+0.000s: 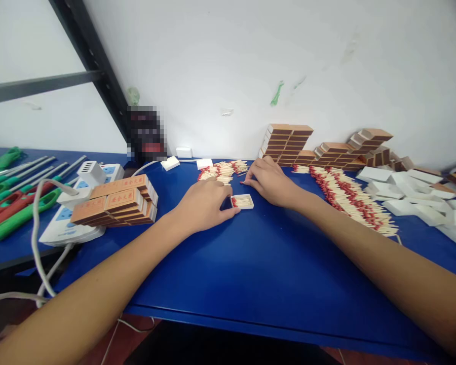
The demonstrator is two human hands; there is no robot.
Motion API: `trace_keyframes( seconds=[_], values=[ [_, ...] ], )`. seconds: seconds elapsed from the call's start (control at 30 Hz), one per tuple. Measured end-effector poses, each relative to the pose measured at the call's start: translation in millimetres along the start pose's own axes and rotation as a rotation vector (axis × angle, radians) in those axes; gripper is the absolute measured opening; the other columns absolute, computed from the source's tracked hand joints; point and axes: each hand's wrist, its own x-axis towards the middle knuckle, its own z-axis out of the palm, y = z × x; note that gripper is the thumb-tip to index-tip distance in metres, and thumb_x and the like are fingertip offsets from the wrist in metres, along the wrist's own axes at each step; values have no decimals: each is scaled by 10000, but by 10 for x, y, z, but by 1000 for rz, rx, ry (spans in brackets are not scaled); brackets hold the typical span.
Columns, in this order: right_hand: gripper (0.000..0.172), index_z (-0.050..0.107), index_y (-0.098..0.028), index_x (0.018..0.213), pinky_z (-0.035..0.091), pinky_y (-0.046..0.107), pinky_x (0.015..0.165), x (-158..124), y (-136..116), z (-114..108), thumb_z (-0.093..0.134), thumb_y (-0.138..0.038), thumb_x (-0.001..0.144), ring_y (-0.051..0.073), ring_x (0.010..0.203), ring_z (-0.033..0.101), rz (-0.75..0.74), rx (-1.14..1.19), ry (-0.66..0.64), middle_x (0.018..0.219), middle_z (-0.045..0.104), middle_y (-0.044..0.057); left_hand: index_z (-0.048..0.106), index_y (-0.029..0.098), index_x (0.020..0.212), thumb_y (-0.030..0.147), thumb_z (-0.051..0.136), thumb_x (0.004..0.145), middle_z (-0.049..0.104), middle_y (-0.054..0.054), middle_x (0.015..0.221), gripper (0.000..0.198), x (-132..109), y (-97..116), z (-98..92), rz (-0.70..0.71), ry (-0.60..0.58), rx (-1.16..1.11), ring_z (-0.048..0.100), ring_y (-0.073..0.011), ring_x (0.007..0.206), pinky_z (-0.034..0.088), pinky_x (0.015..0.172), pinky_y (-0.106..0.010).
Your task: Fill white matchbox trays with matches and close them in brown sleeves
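A small white matchbox tray (250, 206) lies on the blue table with red-tipped matches (242, 201) inside it. My left hand (209, 205) is at the tray's left end, thumb and forefinger closed on it. Just behind the tray, my right hand (270, 181) pinches a match (242, 182), its red head showing at the fingertips. Beyond my left hand lies a loose pile of matches (222, 171). Right of my right forearm spreads a larger heap of matches (351, 200). The fingers partly hide what lies under them.
Stacked matchboxes (289, 144) stand along the wall, with white trays (421, 195) heaped at the right. On the left, more matchboxes (117, 200) rest by a white power strip (72, 230) with cables. Green- and red-handled tools (26, 203) lie farther left.
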Motion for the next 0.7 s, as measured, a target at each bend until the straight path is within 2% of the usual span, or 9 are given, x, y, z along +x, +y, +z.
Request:
trace_keyframes(
  seconds=[0.17, 0.37, 0.5, 0.57, 0.7],
  values=[
    [215, 668, -220, 950, 440, 487, 982, -103, -187, -182, 567, -370, 1065, 333, 1103, 538, -96, 150, 3, 1072, 660, 141, 767, 169, 1099, 491, 680, 1033, 786, -125, 1071, 339, 3, -10, -21, -13, -3, -8, 709, -311, 1058, 532, 871, -407],
    [236, 698, -216, 944, 443, 444, 913, -216, -402, -267, 582, -388, 1058, 322, 1080, 552, -167, 206, -134, 1046, 671, 134, 769, 173, 1114, 494, 685, 1031, 779, -122, 1061, 342, 1, -4, -27, -34, -16, -10, 710, -312, 1052, 529, 857, -401],
    [272, 724, -201, 995, 438, 452, 928, -142, -270, -211, 528, -366, 1086, 321, 1056, 563, -146, 117, -45, 1039, 695, 144, 765, 169, 1107, 491, 697, 1024, 777, -122, 1064, 340, 0, 5, -22, -30, -4, -1, 706, -308, 1033, 524, 844, -399],
    [296, 744, -181, 1086, 431, 471, 948, -94, -160, -155, 476, -308, 1096, 331, 1057, 557, -113, 17, 20, 1057, 710, 161, 763, 167, 1097, 483, 690, 1029, 779, -122, 1060, 332, 1, 8, -25, -18, -11, 1, 704, -305, 1027, 520, 835, -396],
    [391, 743, -142, 1309, 435, 497, 933, -55, 1, -15, 439, -244, 1087, 371, 1106, 521, -98, -167, 38, 1156, 707, 205, 759, 172, 1091, 484, 685, 1030, 778, -122, 1068, 326, 3, 8, -33, -19, -11, 11, 701, -310, 1037, 518, 840, -402]
  ],
)
